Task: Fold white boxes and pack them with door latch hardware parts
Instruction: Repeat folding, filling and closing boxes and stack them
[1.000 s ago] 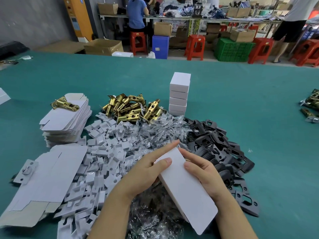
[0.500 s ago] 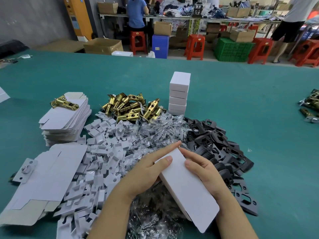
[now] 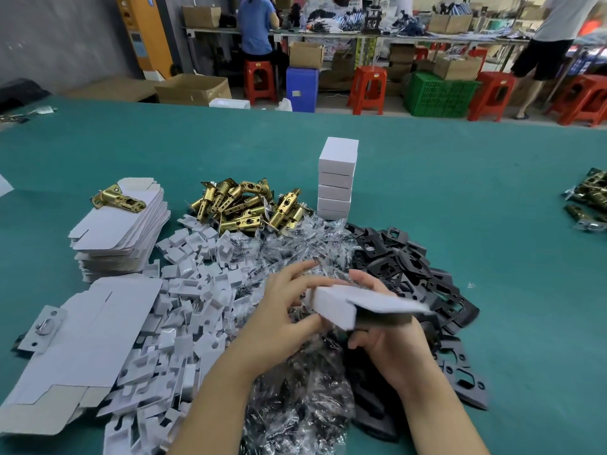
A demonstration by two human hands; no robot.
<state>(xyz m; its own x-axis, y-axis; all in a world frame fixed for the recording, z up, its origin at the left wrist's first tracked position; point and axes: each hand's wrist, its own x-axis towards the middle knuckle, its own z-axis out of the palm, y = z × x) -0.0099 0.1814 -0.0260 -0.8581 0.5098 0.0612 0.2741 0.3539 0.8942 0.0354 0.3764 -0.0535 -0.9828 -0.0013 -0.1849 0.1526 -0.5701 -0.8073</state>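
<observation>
Both hands hold a white box [image 3: 335, 305] above the piles, turned on its side and blurred, its right end open and dark inside. My left hand [image 3: 279, 310] grips its left end with thumb under and fingers over. My right hand [image 3: 384, 339] grips it from below and behind. Brass latches [image 3: 244, 205] lie in a heap beyond. Clear bagged parts [image 3: 295, 247] sit in the middle, black plates [image 3: 410, 264] to the right, white plastic inserts [image 3: 184, 290] to the left. A stack of closed white boxes [image 3: 337, 178] stands behind.
Flat box blanks [image 3: 121, 234] are stacked at the left with one brass latch [image 3: 118, 199] on top. More blanks [image 3: 75, 349] lie nearer. Further latches [image 3: 588, 198] lie at the right edge. Beyond the green table [image 3: 492, 224] are stools, cartons and people.
The box lay flat with its broad white face up under both hands; now it is turned onto its side and raised, with the open end toward the right.
</observation>
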